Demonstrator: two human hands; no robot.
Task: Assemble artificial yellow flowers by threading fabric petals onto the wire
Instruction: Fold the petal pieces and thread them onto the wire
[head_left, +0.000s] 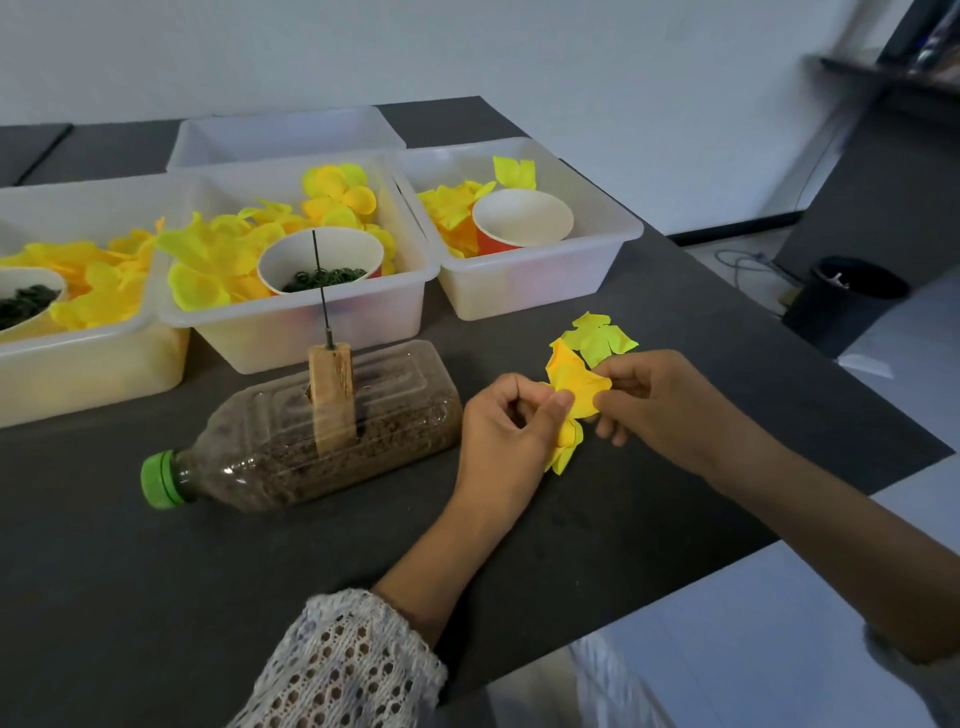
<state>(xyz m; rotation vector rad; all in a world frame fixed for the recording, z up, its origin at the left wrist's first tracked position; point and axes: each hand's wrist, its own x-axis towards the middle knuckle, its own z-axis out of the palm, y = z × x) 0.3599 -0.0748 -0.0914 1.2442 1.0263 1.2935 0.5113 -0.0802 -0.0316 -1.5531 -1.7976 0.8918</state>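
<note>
I pinch the yellow petal (574, 382) between left hand (506, 423) and right hand (657, 402); I would centre its hole, unseen here, over the wire (322, 288).

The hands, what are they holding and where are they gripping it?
Both hands pinch yellow fabric petals: left hand at their left edge, right hand at their right edge.

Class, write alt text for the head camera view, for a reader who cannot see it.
Both hands, left hand and right hand, pinch yellow fabric petals above a dark table. To their left, a bare wire stands upright in a wooden block set into a bottle lying on its side, with tubs of petals behind.
</note>
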